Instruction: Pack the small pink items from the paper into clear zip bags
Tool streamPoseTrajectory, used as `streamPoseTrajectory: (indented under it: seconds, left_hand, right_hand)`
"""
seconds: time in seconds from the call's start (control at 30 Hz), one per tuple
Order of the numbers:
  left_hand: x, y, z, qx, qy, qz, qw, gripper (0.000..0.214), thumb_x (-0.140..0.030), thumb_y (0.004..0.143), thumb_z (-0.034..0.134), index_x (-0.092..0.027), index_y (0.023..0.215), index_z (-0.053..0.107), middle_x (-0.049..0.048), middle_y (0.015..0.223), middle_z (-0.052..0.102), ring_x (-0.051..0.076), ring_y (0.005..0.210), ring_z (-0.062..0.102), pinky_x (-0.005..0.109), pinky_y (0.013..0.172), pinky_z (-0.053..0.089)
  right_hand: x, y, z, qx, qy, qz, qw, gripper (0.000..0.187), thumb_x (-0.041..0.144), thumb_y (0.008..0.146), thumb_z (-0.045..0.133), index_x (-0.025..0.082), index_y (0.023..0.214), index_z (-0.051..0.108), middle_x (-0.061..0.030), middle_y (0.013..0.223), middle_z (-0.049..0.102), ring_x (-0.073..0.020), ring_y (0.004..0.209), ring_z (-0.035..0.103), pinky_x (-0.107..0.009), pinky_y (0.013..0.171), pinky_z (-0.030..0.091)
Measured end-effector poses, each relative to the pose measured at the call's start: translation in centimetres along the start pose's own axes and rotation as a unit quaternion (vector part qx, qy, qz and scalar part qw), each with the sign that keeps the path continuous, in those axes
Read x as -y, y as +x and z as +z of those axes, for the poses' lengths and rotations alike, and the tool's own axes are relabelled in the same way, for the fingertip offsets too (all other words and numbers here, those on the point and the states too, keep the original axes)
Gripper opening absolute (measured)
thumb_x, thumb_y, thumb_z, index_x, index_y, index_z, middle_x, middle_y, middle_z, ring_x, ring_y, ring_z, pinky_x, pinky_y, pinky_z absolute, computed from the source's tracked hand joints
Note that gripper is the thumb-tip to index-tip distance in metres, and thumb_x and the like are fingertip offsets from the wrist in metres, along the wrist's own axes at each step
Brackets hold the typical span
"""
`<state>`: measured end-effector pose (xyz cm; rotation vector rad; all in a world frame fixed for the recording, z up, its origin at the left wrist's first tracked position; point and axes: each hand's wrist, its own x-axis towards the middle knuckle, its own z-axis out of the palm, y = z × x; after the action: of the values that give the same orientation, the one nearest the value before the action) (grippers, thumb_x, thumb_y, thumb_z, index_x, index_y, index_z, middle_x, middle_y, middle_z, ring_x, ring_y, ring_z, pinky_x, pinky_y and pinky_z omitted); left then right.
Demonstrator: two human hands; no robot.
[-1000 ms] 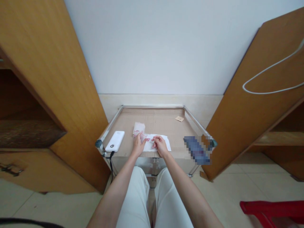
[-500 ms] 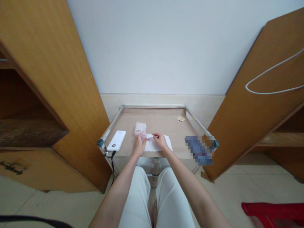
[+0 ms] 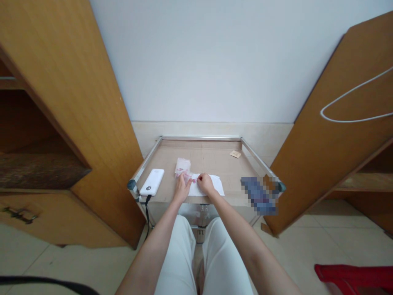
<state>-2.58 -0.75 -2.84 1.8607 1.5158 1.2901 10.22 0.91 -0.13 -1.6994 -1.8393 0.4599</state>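
White paper (image 3: 218, 186) lies on the table (image 3: 211, 155) under your right hand (image 3: 205, 184), fingertips bunched, any hold unclear; your left hand (image 3: 182, 189), thumb and fingers slightly parted, grips a clear bag (image 3: 187, 177).

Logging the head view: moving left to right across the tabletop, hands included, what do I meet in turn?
White rectangular device → left hand → right hand → small tan card → pixelated bluish item at the right edge.
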Motion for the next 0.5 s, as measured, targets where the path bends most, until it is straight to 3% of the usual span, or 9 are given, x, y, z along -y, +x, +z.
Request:
streamPoseTrajectory:
  seconds: [0.33,0.5]
  left_hand:
    - [0.13,0.02,0.05,-0.001,-0.001,0.002,1.000,0.045,-0.038,0.078,0.038,-0.012,0.114,0.031,0.0167,0.115,0.044,0.021,0.111,0.039,0.038,0.093,0.031]
    - [0.27,0.02,0.17,-0.015,-0.004,0.017,1.000,0.045,-0.039,0.077,0.040,-0.012,0.113,0.033,0.0166,0.114,0.044,0.022,0.110,0.040,0.040,0.092,0.032]
  right_hand:
    - [-0.07,0.14,0.80,-0.007,-0.011,0.015,1.000,0.011,0.006,0.067,0.048,0.011,0.066,0.058,-0.0096,0.072,0.060,-0.0128,0.065,0.051,-0.021,0.059,0.034]
    - [0.31,0.30,0.86,-0.073,0.061,0.057,0.994,0.012,0.007,0.068,0.045,0.013,0.063,0.055,-0.0063,0.066,0.058,-0.0127,0.061,0.050,-0.022,0.058,0.035]
